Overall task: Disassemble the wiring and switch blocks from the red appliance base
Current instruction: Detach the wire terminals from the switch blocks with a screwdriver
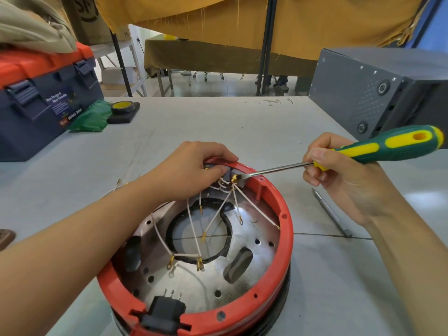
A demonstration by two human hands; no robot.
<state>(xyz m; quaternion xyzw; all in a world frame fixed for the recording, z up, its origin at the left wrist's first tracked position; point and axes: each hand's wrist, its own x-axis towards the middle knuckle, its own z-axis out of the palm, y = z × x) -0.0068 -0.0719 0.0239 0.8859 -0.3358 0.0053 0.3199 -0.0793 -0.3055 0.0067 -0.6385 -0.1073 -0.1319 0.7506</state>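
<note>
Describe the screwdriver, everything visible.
The screwdriver has a thick green handle with yellow inlays and a hole near its butt, a yellow collar, and a thin bare metal shaft. It lies at a shallow slant, handle up to the right, tip down to the left. The right hand grips it round the front of the handle. Its tip sits at a brass terminal on the switch block at the far rim of the red base, where white wires gather.
</note>
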